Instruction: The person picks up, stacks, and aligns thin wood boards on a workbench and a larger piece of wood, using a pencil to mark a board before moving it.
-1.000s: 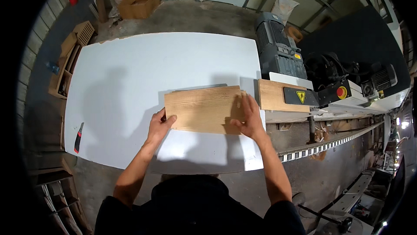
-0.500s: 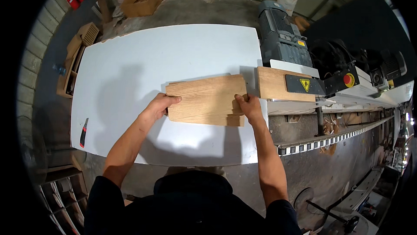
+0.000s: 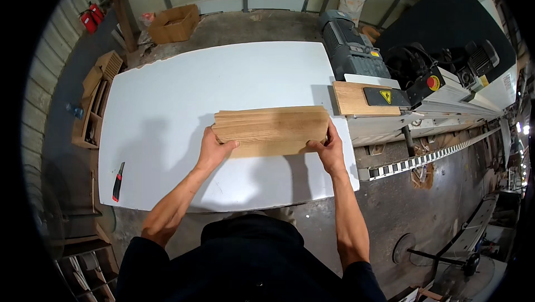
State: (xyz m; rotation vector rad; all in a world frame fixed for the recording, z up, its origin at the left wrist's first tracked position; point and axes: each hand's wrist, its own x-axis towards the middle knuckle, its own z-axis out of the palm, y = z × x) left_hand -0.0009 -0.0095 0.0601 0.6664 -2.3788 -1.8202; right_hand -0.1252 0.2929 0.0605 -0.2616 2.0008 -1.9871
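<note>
Wooden boards (image 3: 270, 126) are getting pinched near both ends by your left hand (image 3: 214, 150) and right hand (image 3: 332, 151); your right thumb (image 3: 315, 145) is now pressing nearer their front edge, seemingly steadying them.

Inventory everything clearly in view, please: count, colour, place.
Wooden boards: several, light brown, stacked between the hands.
Table: one, white, beneath boards.
Utility knife: one, red and black, table's near left.
Machine: one, white, grey and black, right.
Single board: one, light brown, on machine.
Motors: two, grey, at machine.
Emergency-stop button: one, red, on machine.
Fire extinguishers: two, red, far left.
Cardboard box: one, brown, beyond table.
Sack: one, white, near back wall.
Left hand: one, bare, boards' left end.
Right hand: one, bare, boards' right end.
</note>
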